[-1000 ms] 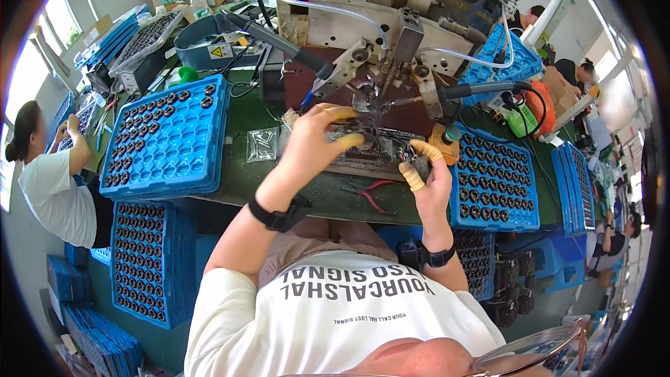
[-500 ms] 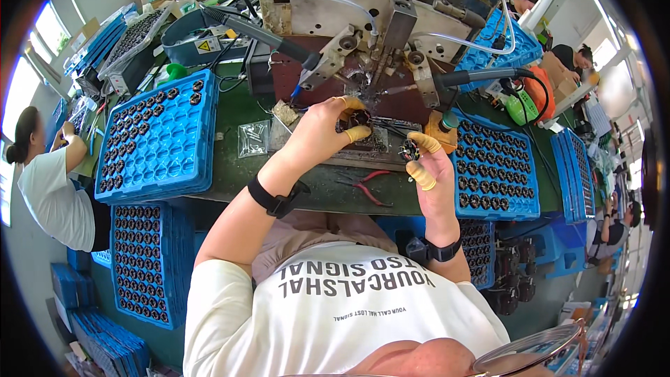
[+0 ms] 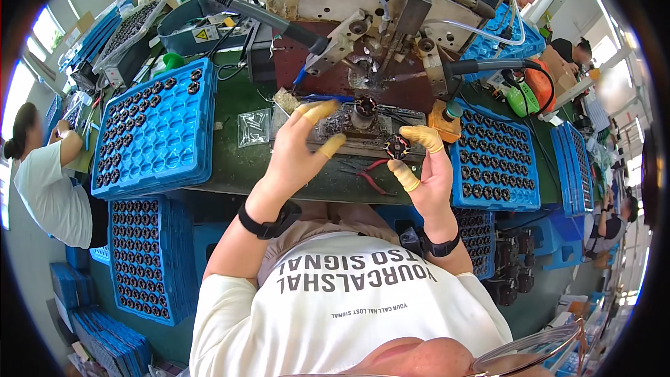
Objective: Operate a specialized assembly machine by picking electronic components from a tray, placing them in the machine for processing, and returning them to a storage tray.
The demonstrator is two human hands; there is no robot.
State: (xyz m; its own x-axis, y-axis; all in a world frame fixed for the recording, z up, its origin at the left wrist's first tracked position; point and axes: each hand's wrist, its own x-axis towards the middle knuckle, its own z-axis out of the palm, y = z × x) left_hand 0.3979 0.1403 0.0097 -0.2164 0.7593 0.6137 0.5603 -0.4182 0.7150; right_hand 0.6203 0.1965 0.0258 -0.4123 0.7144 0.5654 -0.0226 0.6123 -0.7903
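Observation:
My left hand [image 3: 301,141], with yellow finger cots on thumb and fingers, is open and holds nothing. It hovers just left of a small black motor stator [image 3: 365,106] that sits on the post of the bench machine's metal fixture [image 3: 340,126]. Between the thumb and fingers of my right hand [image 3: 427,167], also in finger cots, is another motor stator [image 3: 396,146] with wires showing. This one is held in front of the fixture, apart from it. The machine's metal arms and nozzles [image 3: 338,43] stand behind the post.
Blue trays of stators stand left [image 3: 157,136] and right [image 3: 495,160]. Red-handled pliers [image 3: 371,174] lie by the bench's front edge. A small clear bag [image 3: 253,128] lies near my left hand, an orange block [image 3: 444,126] near my right. Other people sit at both sides.
My left hand has let go of the stator at the fixture and moved left, its fingers now apart. My right hand has shifted slightly left with its stator.

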